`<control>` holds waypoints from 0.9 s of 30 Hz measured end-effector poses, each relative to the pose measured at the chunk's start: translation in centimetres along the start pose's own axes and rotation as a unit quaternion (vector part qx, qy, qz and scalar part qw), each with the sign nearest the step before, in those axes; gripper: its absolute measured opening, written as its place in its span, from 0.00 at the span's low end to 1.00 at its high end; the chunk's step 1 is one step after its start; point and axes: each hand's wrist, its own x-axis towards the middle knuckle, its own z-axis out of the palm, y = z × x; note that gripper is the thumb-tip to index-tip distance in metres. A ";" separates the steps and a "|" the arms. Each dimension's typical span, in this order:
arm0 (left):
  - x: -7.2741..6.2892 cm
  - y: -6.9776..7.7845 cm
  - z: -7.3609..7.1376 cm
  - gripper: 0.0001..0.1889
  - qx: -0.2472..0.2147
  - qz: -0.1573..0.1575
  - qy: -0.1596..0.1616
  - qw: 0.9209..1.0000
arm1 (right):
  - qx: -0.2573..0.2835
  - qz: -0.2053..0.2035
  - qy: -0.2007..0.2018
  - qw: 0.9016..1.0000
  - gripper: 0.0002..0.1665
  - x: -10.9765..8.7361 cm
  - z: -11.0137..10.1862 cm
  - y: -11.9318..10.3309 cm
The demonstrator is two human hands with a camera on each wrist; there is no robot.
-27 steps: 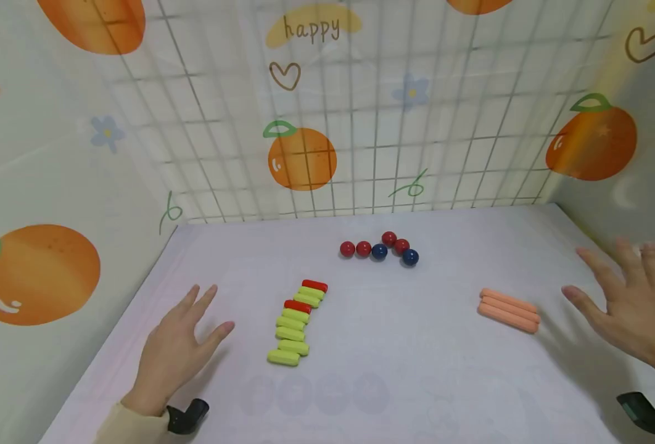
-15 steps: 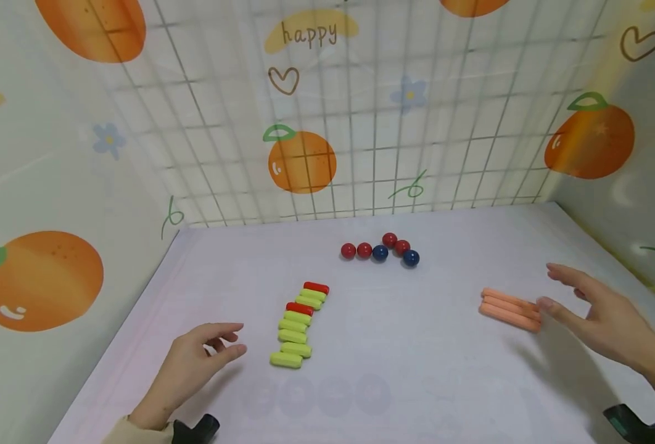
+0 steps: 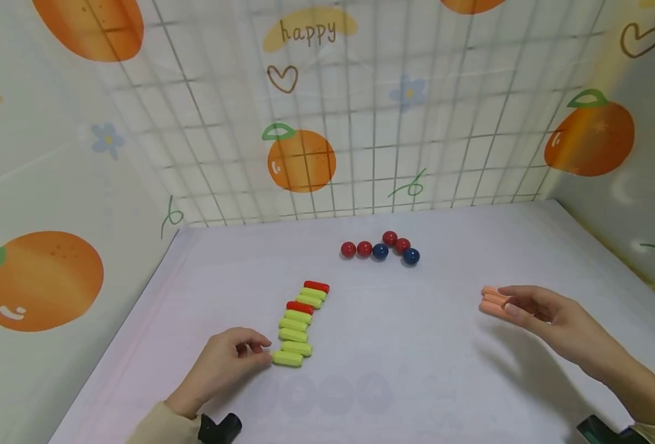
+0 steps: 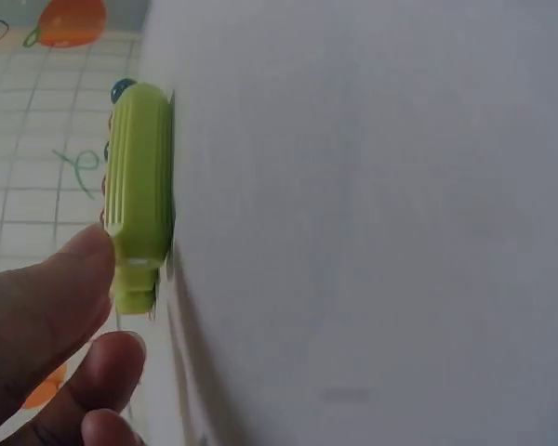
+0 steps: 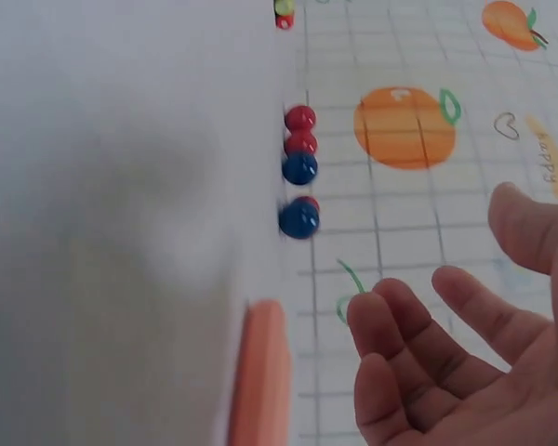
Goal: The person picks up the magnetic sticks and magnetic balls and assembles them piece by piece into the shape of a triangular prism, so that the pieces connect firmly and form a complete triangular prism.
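Note:
My left hand is low at the left of a staggered row of yellow-green sticks with two red sticks among them. In the left wrist view, the thumb comes up to the end of the nearest ribbed yellow-green stick; the other fingers are loosely bent below and grip nothing. My right hand hovers over the right part of several salmon-coloured sticks lying side by side. Its thumb and fingers are spread apart in the right wrist view, with a salmon stick beside them and nothing held.
Several red balls and two dark blue balls lie in a broken line toward the back of the white table. A fruit-printed sheet hangs over a wire grid behind, and sheeting flanks both sides.
My left hand has moved right to the nearest yellow-green stick, its fingers bending. My right hand has come left and down over the salmon sticks, its fingers curling from spread. The pieces stay put.

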 end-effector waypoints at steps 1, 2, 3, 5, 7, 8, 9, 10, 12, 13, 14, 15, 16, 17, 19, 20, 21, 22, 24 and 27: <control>0.1 0.0 0.1 0.10 0.002 0.005 -0.007 1.000 | 0.020 -0.002 -0.011 1.000 0.25 0.0 0.2 -0.1; 0.3 0.1 0.2 0.10 0.005 0.010 -0.015 1.000 | 0.039 -0.008 -0.019 0.999 0.25 0.1 0.5 -0.3; 0.4 0.2 0.3 0.10 0.007 0.014 -0.024 1.000 | 0.057 -0.010 -0.026 0.998 0.25 0.1 0.8 -0.4; 0.6 0.3 0.6 0.10 0.013 0.019 -0.040 0.999 | 0.087 -0.020 -0.039 0.995 0.26 0.2 1.3 -0.4; 0.8 0.5 0.7 0.10 0.019 0.017 -0.049 0.998 | 0.102 -0.022 -0.043 0.994 0.26 0.3 1.8 -0.5; 0.8 0.6 0.8 0.10 0.021 0.014 -0.053 0.998 | 0.105 -0.021 -0.044 0.993 0.26 0.4 2.1 -0.5; 0.8 0.6 0.8 0.10 0.024 0.011 -0.055 0.998 | 0.103 -0.019 -0.043 0.994 0.26 0.6 2.3 -0.5; 0.8 0.7 0.9 0.11 0.027 0.008 -0.056 0.998 | 0.098 -0.016 -0.044 0.994 0.26 0.8 2.4 -0.6; 0.7 0.7 0.9 0.11 0.030 0.008 -0.055 0.998 | 0.083 -0.009 -0.043 0.996 0.26 1.2 2.7 -0.8; 0.7 0.7 0.9 0.11 0.031 0.009 -0.055 0.998 | 0.076 -0.003 -0.043 0.996 0.26 1.4 2.7 -0.9; 0.7 0.7 1.0 0.11 0.030 0.012 -0.056 0.998 | 0.064 0.003 -0.043 0.997 0.26 1.7 2.7 -1.0; 0.6 0.8 1.0 0.11 0.031 0.016 -0.057 0.998 | 0.050 0.009 -0.042 0.998 0.27 2.0 2.7 -1.1; 0.5 0.8 1.1 0.11 0.031 0.021 -0.059 0.998 | 0.041 0.013 -0.042 0.998 0.27 2.3 2.6 -1.3; 0.4 0.9 1.2 0.11 0.032 0.025 -0.060 0.997 | 0.034 0.016 -0.042 0.998 0.28 2.7 2.6 -1.5; 0.1 1.2 1.3 0.10 0.038 0.031 -0.061 0.997 | 0.026 0.029 -0.043 0.998 0.29 3.5 2.5 -1.8; 0.0 1.4 1.4 0.10 0.043 0.033 -0.062 0.997 | 0.023 0.036 -0.044 0.998 0.30 4.1 2.4 -2.0; -0.2 1.6 1.5 0.10 0.050 0.034 -0.061 0.996 | 0.018 0.042 -0.044 0.998 0.31 4.7 2.4 -2.2; -0.5 1.8 1.6 0.10 0.054 0.034 -0.061 0.996 | 0.011 0.046 -0.044 0.998 0.32 5.4 2.4 -2.4; -0.8 2.4 1.8 0.10 0.061 0.036 -0.064 0.995 | 0.001 0.057 -0.043 0.997 0.34 6.9 2.4 -2.6; -1.2 3.1 2.3 0.10 0.059 0.037 -0.077 0.995 | -0.025 0.069 -0.041 0.996 0.38 9.5 2.6 -2.6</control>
